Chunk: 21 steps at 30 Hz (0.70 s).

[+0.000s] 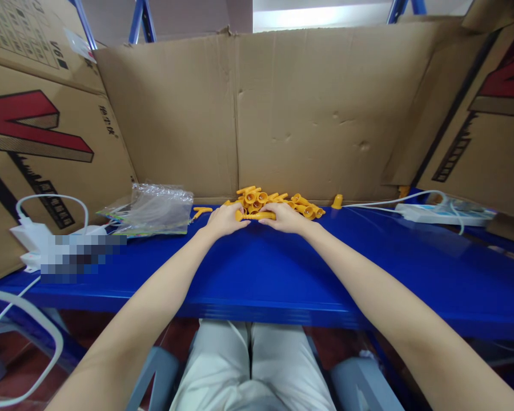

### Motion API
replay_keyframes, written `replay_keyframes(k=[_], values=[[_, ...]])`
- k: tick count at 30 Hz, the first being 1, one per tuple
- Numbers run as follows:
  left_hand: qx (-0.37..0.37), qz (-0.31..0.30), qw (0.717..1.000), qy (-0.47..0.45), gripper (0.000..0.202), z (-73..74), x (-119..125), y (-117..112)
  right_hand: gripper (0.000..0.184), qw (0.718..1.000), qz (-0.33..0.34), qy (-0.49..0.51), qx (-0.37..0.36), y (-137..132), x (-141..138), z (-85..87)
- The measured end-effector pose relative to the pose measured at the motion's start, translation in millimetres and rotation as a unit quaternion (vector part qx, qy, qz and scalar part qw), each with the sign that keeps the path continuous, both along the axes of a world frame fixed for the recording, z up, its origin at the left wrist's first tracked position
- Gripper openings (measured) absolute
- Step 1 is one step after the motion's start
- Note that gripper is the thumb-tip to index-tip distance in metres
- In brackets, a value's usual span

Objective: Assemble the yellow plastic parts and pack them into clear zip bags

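In the middle of the frame, both hands meet over one yellow rod point(255, 216) that lies crosswise on the blue tabletop point(257, 274). The left hand point(225, 221) curls its fingers round the rod's left end and the right hand point(285, 218) pinches the right end, so each is closed on the same piece. I can't see the fingertips well enough to say how tight the grip is.

The rod looks like moulded plastic: light, stiff, smooth and probably a little slippery, and I doubt it is fragile. I'd judge the shaft near each end, where the hands are now, to be the natural place to hold it.

Just behind the hands, against the cardboard wall point(308, 114), sits one heap of yellow parts point(278, 202). They are too tangled to count exactly, but I'd say there are well over ten. Two strays lie apart from it: one T-shaped piece point(201, 212) to the left and one small cone point(337, 201) to the right.

At centre left there is one crumpled clear bag point(158, 208), and beyond it one white charger point(29, 234). At the right edge lies one white power strip point(441, 214) with its cable.
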<state>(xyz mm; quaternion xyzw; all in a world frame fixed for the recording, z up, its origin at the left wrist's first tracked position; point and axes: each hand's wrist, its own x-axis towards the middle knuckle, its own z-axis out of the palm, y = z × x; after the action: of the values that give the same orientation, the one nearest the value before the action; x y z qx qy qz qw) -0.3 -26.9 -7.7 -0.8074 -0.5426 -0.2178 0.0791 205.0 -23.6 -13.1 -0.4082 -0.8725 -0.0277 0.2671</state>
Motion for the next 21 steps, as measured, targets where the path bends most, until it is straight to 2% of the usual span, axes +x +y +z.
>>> replay_keyframes(k=[6, 21], values=[[-0.009, 0.000, 1.000, -0.010, 0.036, -0.6, -0.6, 0.4, 0.024, 0.996, -0.017, -0.065, 0.052, -3.5, 0.1, 1.6], [0.008, -0.003, 1.000, -0.001, 0.037, 0.2, 0.2, -0.8, 0.019, 0.996, -0.018, -0.074, 0.034, -9.7, -0.4, 9.8]])
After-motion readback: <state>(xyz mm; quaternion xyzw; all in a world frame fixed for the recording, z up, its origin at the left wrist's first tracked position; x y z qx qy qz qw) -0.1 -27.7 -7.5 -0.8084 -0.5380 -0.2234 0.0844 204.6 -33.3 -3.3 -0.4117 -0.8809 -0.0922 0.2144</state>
